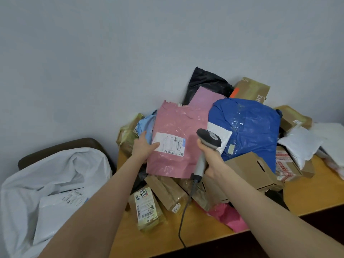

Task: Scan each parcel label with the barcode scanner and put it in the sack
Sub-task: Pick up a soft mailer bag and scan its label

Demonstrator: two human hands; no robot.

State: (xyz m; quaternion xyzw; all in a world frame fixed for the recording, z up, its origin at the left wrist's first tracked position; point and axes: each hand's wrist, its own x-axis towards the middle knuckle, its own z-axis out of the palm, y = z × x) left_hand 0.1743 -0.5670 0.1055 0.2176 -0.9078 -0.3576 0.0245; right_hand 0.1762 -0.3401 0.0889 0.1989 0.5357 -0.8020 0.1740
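My left hand (pixel 143 147) grips the left edge of a pink plastic parcel (pixel 176 127), thumb on its white label (pixel 168 144), holding it tilted up over the pile. My right hand (pixel 210 159) grips the handle of a grey barcode scanner (pixel 208 139); its head sits just right of the label. The scanner's cable (pixel 183 216) hangs down over the table's front edge. A white sack (pixel 46 183) stands open at lower left with a white labelled parcel (pixel 61 203) inside.
A wooden table (pixel 307 198) carries a heap of parcels against the wall: a big blue bag (pixel 251 127), a black bag (pixel 204 82), cardboard boxes (pixel 251 170), white mailers (pixel 301 144), brown paper packets (pixel 167 192). A dark chair back (pixel 61 146) stands behind the sack.
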